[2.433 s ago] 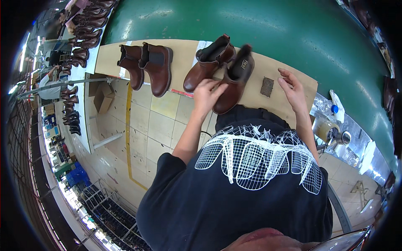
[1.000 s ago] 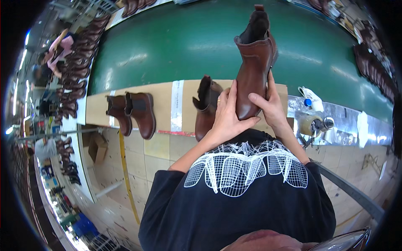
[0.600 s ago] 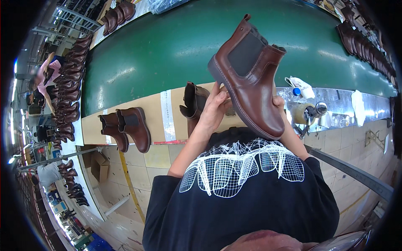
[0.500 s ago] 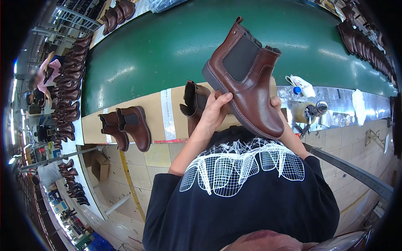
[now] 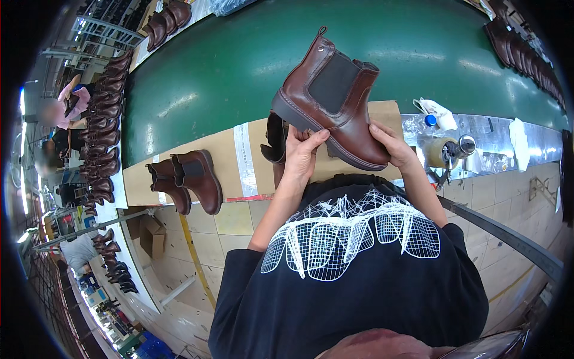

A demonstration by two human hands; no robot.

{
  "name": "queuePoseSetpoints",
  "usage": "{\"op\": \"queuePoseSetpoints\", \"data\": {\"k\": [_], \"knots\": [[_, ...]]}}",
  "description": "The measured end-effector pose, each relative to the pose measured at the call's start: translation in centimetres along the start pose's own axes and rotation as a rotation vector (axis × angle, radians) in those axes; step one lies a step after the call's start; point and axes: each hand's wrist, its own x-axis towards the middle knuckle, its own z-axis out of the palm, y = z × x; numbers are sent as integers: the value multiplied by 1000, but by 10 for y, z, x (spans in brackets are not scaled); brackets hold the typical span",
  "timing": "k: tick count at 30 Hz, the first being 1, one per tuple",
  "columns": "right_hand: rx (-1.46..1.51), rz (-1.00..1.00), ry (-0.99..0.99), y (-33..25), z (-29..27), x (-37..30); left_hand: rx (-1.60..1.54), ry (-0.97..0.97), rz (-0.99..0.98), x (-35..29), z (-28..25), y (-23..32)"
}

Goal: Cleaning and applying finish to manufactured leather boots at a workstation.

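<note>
A brown leather ankle boot [image 5: 354, 128] with dark elastic side panels is held up in front of me, its toe toward the lower right and its pull loop at the top. My left hand [image 5: 306, 149] grips the sole edge near the middle, thumb on the side of the sole. At the toe end my right hand [image 5: 391, 145] is closed on the upper. Partly hidden behind the held boot and my left hand, another brown boot [image 5: 274, 140] stands on the cardboard. Further left, a pair of brown boots [image 5: 200, 179] rests side by side on the cardboard.
Cardboard [image 5: 230, 161] covers the near edge of the green bench [image 5: 197, 78]. To the right, a metal surface [image 5: 538, 143] carries a blue-capped bottle [image 5: 430, 121], a white cloth [image 5: 442, 113] and a metal-topped container [image 5: 466, 145]. Rows of boots [image 5: 98, 140] line the left; a person [image 5: 63, 107] stands beyond.
The boot has shifted left and tilted slightly, its toe rising. My right hand has come from behind the toe into fuller view, fingers on the upper.
</note>
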Motion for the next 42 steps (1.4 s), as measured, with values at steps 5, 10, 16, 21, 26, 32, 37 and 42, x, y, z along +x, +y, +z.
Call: {"op": "queuePoseSetpoints", "data": {"k": [5, 10, 16, 21, 26, 32, 37, 42], "knots": [[-3, 20, -6, 3, -7, 1, -23, -5, -45, 0, -1, -3], [-60, -33, -38, -7, -5, -3, -38, -6, -113, -3, -1, -1], [-46, -68, -83, -12, -9, -8, -2, -106, -101, -8, -4, -2], [-83, -119, -3, -13, -6, -20, -2, -168, -151, -6, -6, -4], [-316, -279, 294, 0, -17, -56, 36, -187, -103, -5, 18, -7], [-396, -195, 799, 58, -60, -144, 92, -179, -155, 4, 27, -17], [-271, -165, 972, 82, -63, -179, 166, -250, -214, 14, 33, -36], [-221, -283, 808, 66, -55, -173, -121, -236, -453, 21, 51, -56]]}}
